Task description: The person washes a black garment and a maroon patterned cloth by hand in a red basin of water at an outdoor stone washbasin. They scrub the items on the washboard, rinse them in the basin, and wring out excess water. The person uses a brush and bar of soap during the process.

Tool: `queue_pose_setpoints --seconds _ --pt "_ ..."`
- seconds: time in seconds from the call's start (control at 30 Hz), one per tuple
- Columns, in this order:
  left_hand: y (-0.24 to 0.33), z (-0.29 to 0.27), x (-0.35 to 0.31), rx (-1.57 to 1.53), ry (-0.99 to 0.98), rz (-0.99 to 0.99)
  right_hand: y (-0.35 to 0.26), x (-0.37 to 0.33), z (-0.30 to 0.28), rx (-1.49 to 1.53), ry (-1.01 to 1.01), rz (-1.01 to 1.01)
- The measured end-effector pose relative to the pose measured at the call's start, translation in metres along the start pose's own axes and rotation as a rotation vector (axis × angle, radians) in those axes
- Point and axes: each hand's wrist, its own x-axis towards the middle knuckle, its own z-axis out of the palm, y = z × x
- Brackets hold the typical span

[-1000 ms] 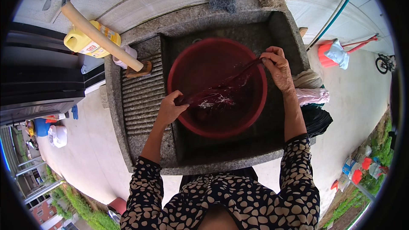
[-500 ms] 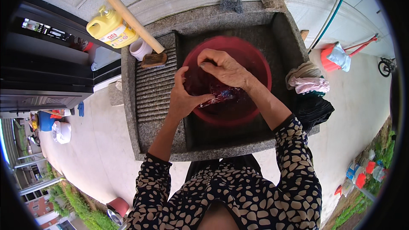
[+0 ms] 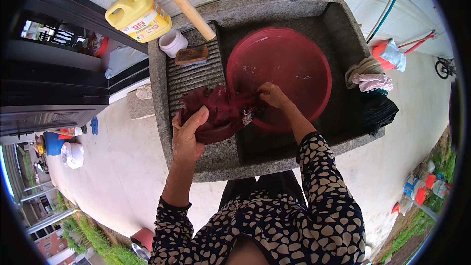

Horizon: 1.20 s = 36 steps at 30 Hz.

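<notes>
A wet, dark red garment lies bunched on the ribbed washboard slab, with one end trailing over the rim of the red basin. My left hand grips its near left side, thumb on top and fingers hidden beneath. At the basin's near left part, my right hand is closed on the trailing end. A patterned white and blue patch shows on the cloth between the hands. Water stands in the basin, with a few bits of foam on it.
Along the slab's far end are a wooden scrub brush, a white cup, a yellow detergent jug and a wooden pole. Folded clothes and a black cloth hang over the stone sink's right rim.
The dark red garment has come out of the basin onto the washboard. My left hand moved left with it, and my right hand moved lower. The head view has shifted slightly.
</notes>
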Motion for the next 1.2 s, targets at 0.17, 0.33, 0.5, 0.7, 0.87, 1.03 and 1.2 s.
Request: queue_pose_setpoints --seconds 0.17,0.33,0.5,0.7,0.87,1.03,1.2 --pt "0.017 -0.084 -0.059 -0.189 0.027 -0.036 -0.088 -0.029 -0.073 0.753 0.052 -0.008" --pt "0.0 -0.141 -0.081 -0.141 0.065 -0.115 -0.202 -0.005 -0.101 0.438 0.033 -0.117" --pt "-0.033 -0.202 -0.048 0.624 0.242 -0.147 -0.273 0.066 -0.025 0.247 0.155 -0.297" --pt "-0.032 -0.164 -0.068 1.448 0.332 0.395 -0.203 0.088 0.008 0.122 0.243 -0.324" --pt "-0.023 -0.157 -0.029 1.616 0.101 0.602 -0.104 0.035 0.019 0.092 0.143 0.123" --pt "-0.046 -0.143 0.009 1.877 0.01 0.318 -0.065 -0.002 0.066 0.186 0.085 0.106" --pt "-0.057 -0.176 0.005 1.456 0.219 0.347 -0.097 0.01 0.05 0.415 0.111 -0.015"
